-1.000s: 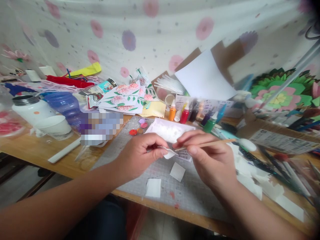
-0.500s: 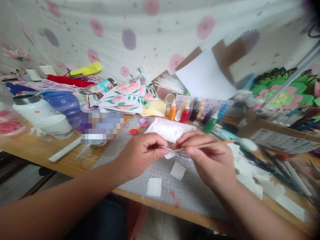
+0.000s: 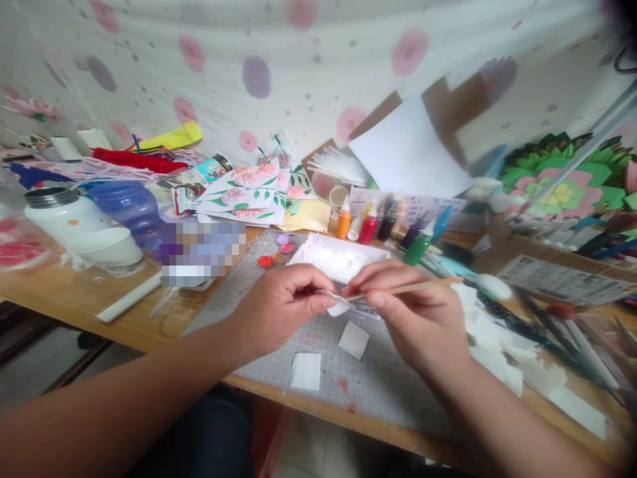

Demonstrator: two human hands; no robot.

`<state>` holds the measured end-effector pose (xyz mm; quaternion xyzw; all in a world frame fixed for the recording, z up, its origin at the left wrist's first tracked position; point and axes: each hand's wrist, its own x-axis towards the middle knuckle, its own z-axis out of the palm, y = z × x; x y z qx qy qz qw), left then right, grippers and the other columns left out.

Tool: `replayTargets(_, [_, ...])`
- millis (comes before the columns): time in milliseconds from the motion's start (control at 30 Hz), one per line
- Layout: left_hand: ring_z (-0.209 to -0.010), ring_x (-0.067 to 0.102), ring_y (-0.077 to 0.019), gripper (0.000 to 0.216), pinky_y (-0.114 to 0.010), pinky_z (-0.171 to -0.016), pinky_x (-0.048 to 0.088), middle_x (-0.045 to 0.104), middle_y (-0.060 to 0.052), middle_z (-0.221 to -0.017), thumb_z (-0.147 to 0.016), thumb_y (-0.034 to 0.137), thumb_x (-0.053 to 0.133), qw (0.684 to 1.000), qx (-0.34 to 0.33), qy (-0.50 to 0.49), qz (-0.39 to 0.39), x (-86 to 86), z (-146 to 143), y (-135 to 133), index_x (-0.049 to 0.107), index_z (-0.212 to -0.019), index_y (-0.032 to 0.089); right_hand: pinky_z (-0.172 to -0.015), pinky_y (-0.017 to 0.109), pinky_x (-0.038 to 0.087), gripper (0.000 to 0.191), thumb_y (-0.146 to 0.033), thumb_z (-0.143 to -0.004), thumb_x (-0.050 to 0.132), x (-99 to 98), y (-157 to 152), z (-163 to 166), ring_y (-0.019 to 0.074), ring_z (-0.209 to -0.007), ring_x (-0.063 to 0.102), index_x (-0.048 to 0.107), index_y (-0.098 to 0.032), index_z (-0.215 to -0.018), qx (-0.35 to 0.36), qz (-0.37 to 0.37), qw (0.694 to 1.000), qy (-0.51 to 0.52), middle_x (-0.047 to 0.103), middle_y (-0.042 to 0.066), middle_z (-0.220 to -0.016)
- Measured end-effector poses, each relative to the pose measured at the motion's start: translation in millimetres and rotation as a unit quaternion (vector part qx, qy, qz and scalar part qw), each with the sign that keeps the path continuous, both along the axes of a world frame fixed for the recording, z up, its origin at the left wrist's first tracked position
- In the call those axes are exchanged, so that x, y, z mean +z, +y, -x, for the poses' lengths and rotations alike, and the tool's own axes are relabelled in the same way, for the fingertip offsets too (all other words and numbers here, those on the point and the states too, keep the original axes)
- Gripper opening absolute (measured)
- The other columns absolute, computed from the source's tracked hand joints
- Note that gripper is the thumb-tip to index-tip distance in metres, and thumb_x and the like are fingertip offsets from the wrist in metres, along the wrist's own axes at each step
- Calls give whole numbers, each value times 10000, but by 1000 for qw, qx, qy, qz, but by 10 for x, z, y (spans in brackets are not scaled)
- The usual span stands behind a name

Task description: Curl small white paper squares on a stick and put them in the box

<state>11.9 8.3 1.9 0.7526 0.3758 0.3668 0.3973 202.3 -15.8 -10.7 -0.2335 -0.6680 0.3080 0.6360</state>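
Between thumb and fingers, my left hand [image 3: 283, 305] pinches a small piece of white paper [image 3: 339, 306]. My right hand [image 3: 418, 312] grips a thin wooden stick [image 3: 413, 287], whose left end meets the paper; whether the paper is wrapped round it I cannot tell. Below the hands, one white paper square [image 3: 354, 340] and another white square [image 3: 306, 372] lie apart on the grey cutting mat [image 3: 269, 372]. Just behind the fingers sits a shallow white tray [image 3: 343, 255] with white material in it.
Paint bottles, among them an orange bottle [image 3: 344, 222] and a green bottle [image 3: 419, 247], stand behind the tray. Dabs of paint [image 3: 265, 261] mark the mat's back left. Loose white scraps [image 3: 497, 368] and brushes lie at right, before a cardboard box [image 3: 562, 265]. A white cup [image 3: 112, 251] stands left.
Hardly anything differs. The outer end of the stick has shifted very slightly, while both hands keep their places and their hold.
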Motion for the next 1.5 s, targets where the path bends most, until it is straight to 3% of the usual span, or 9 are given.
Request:
replayTargets(333, [-603,529,-111,46,-226,-564,411,621,9,-670,-780,187,644,1000,-4,-6,9,14,-11,0,665,-746,166,-763,397,574,207,-100,-827,673,-9,-2,-9,200,-850,684,762,-278,-885,17,6,1000,9,748,12,-797])
replayTargets(1367, [-592,476,-101,64,-229,-560,367,568,33,-651,-793,232,638,999,0,7,33,-21,5,14,649,-773,172,-751,317,571,213,-34,-779,689,34,2,4,160,-798,701,768,-229,-812,-28,-15,999,-27,745,8,-759])
replayTargets(1500, [-596,489,-117,123,-239,-553,362,561,31,-644,-783,280,635,998,54,33,18,-33,-15,38,593,-731,177,-751,297,574,183,-47,-780,697,33,2,6,155,-794,700,775,-211,-806,-53,-11,997,-46,749,22,-752])
